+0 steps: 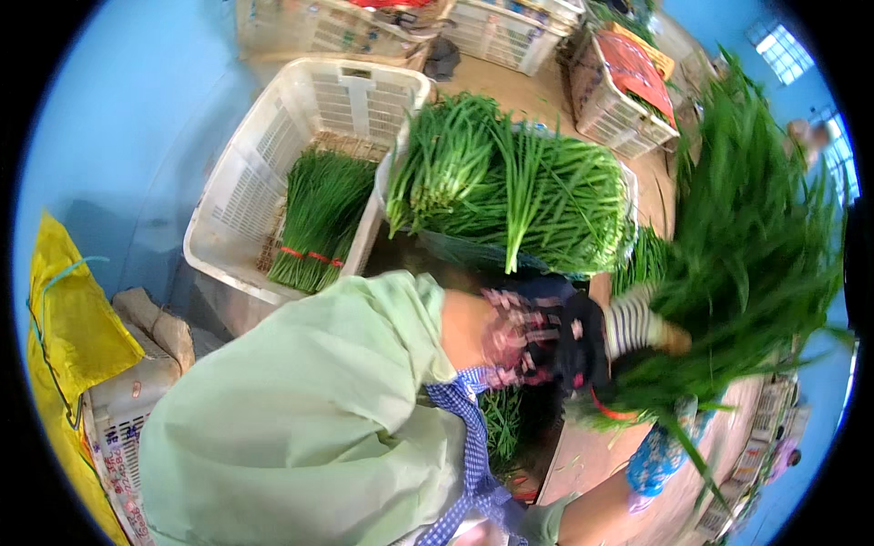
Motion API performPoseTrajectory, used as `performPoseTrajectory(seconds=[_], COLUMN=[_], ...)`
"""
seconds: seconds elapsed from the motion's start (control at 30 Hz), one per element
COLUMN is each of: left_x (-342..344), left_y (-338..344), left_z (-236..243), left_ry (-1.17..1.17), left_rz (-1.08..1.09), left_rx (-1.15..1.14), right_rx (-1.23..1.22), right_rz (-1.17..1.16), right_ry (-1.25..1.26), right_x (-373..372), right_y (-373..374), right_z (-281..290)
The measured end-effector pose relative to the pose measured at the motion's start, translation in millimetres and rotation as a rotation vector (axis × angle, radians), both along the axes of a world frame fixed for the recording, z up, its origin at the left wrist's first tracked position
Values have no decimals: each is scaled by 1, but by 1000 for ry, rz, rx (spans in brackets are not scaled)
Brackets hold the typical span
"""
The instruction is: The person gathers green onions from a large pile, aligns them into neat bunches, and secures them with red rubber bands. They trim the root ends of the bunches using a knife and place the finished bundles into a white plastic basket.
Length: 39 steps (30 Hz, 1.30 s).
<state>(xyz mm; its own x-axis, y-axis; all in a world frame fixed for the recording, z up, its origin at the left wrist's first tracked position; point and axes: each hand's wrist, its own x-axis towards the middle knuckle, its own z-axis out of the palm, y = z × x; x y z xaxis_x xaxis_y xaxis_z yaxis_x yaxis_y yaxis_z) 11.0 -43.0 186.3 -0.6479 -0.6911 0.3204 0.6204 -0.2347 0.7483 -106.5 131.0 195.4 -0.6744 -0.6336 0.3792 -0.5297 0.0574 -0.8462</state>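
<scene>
A large bunch of green chives (746,237), its leaves blurred by motion, is raised on the right, with a red band (612,408) near its lower end. My left hand (637,326), in a striped glove, reaches across and closes on the bunch beside its stems. Below the leaves, my right hand (689,411) is against the underside of the bunch; its fingers are mostly hidden. Loose chives (546,196) lie heaped in a lined crate beyond my left forearm. Bundled chives (319,218) with red bands lie inside a white plastic crate (214,227) at the left.
More crates (505,35) stand at the back, one with a red cover (633,73). A yellow sheet (68,309) hangs at the far left by a blue wall. Beneath my arms is a brown board (592,455). Other people are at the far right.
</scene>
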Motion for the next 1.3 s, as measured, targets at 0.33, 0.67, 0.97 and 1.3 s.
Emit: performPoseTrajectory(seconds=[0.33,0.67,0.97,1.3], left_x=[354,638,609,593], left_y=[-269,-292,-306,-246], left_z=[-10,-230,-351,-421], left_ry=[-47,-1006,-1740,-1795], left_rz=[139,933,861,655], left_rx=[94,719,525,541], right_rx=[119,440,600,708], right_rz=[279,362,247,229], right_ry=[-42,-338,-370,-385], right_x=[30,60,92,92], right_y=[-88,-126,-154,-168], right_z=[19,-39,-52,-69])
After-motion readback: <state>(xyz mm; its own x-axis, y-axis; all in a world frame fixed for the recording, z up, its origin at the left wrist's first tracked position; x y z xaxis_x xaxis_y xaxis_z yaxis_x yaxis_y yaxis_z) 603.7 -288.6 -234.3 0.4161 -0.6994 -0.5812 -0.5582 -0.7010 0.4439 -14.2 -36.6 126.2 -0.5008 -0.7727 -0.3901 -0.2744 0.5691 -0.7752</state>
